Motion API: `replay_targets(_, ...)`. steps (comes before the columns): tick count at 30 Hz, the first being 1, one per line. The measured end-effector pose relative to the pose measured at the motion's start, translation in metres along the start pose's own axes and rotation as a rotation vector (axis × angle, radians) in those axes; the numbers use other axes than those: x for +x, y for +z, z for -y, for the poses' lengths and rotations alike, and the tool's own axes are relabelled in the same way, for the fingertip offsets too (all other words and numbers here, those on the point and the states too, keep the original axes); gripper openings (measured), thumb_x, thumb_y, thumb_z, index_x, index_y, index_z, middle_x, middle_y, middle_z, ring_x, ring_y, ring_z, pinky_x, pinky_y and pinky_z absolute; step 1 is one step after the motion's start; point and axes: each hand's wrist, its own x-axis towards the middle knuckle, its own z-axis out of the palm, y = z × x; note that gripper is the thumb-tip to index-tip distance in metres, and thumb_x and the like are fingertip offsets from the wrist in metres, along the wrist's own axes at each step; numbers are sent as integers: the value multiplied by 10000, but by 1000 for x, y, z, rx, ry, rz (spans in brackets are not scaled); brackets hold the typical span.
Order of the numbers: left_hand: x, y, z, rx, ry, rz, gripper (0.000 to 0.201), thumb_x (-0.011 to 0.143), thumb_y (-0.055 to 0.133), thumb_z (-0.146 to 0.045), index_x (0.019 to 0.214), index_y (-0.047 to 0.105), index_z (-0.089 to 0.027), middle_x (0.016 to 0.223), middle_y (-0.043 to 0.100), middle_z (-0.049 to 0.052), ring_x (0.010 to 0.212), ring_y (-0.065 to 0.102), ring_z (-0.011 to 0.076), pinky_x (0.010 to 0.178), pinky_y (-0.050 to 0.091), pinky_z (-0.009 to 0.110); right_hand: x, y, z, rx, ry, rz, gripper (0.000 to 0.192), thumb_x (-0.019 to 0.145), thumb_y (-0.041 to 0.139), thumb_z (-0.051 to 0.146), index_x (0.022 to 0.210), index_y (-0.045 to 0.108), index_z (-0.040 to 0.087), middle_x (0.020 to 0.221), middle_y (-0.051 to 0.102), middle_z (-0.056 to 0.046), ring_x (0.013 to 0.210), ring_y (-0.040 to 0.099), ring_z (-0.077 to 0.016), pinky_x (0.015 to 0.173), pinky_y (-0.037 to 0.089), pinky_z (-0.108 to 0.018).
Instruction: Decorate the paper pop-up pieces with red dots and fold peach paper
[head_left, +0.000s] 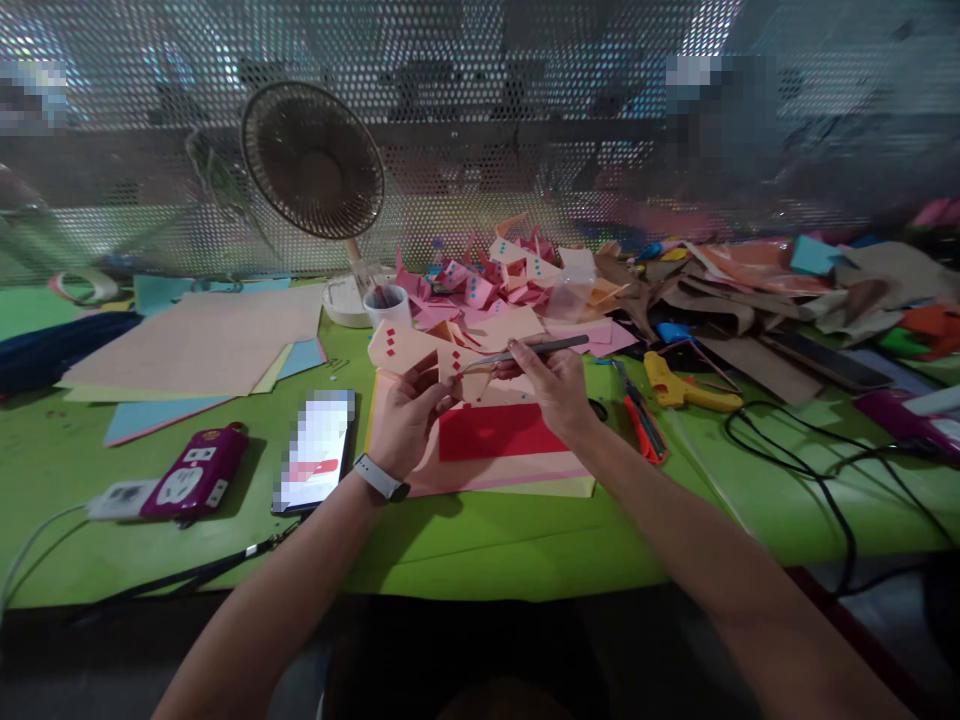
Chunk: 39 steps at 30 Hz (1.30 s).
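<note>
My left hand [409, 418] is closed on a folded peach paper piece [411, 347] dotted with small red diamonds. Between the thumb and fingers of my right hand [556, 392] is a pair of tweezers [551, 347]. Their thin tips point left and reach the left fingertips beside the red diamonds; whether they grip anything there is too small to tell. Below both hands, a red paper strip [487, 436] lies on stacked peach sheets [427, 478].
Behind my hands are a white cup [388, 308], a fan [313, 160] and a pile of folded pink papers [480, 285]. A phone [315, 450] and purple power strip [196, 475] lie left. A cutter [643, 425], yellow glue gun [686, 383] and black cables [817, 465] lie right.
</note>
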Motion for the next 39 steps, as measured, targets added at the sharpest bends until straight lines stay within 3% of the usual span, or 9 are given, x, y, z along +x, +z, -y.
replay_targets(31, 0, -2, 2, 24, 27, 10, 473, 670, 803, -177, 1100, 607, -202, 904, 694, 8, 804, 658, 118, 741, 510, 256, -1, -1, 1, -29, -31, 15, 322, 778, 728, 505, 821, 647, 197, 626, 712, 12, 546, 692, -151, 612, 621, -304)
replay_targets(39, 1, 0, 0, -24, 11, -1, 443, 654, 804, -139, 1057, 628, -191, 887, 711, 13, 773, 663, 115, 689, 515, 230, 0, 0, 0, -17, -34, -8, 302, 766, 744, 485, 787, 654, 198, 614, 702, 16, 509, 664, -136, 572, 609, -289)
